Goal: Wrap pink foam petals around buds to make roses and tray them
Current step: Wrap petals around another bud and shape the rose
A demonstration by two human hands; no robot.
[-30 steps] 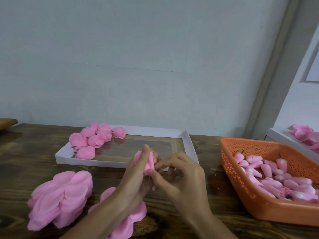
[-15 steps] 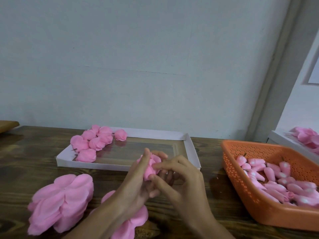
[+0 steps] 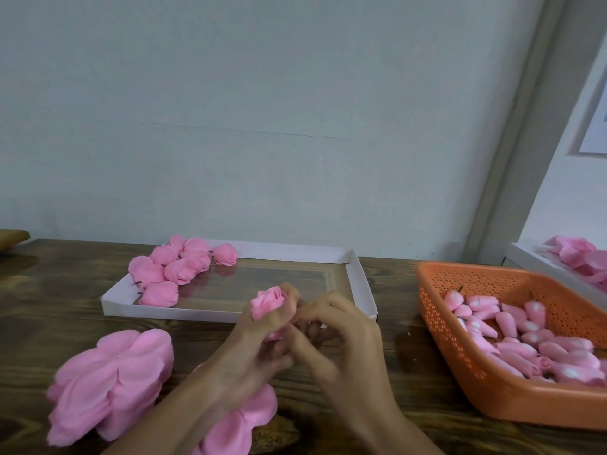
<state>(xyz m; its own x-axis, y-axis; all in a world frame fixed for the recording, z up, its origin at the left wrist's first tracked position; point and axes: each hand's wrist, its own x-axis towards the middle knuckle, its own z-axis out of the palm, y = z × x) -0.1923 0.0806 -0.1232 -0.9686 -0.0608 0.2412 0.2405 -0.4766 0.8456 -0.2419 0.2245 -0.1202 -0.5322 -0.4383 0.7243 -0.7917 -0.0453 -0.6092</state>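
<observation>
From the head view, the left hand (image 3: 253, 343) holds up a small pink foam rose (image 3: 267, 302). Its grip is closed round the lower part of the rose, and the curled top of the rose sticks out above the fingers. The rose is up in the air, in front of the near edge of a flat white cardboard tray (image 3: 358, 284).

The right hand (image 3: 341, 343) is just beside the left one. Its fingers are bent, and the tips meet the left fingers near the bottom of the rose. This part is blurry, so I cannot tell if the right grip is holding the rose or only touching it.

The tray lies on a dark wooden counter (image 3: 49, 307), behind the hands. A bunch of finished pink roses (image 3: 177, 267) sits in its far left corner.

On the right stands an orange plastic basket (image 3: 460, 372) with lots of little holes. Inside it lie many pink buds (image 3: 525, 333) with pale tips.

A big pile of pink foam petals (image 3: 108, 379) lies on the counter to the left of the arms. A second pile of pink petals (image 3: 249, 418) lies partly under the left arm.

At the far right edge is a second white tray (image 3: 525, 257) with more pink pieces in it. A grey wall (image 3: 262, 126) stands behind the counter.
</observation>
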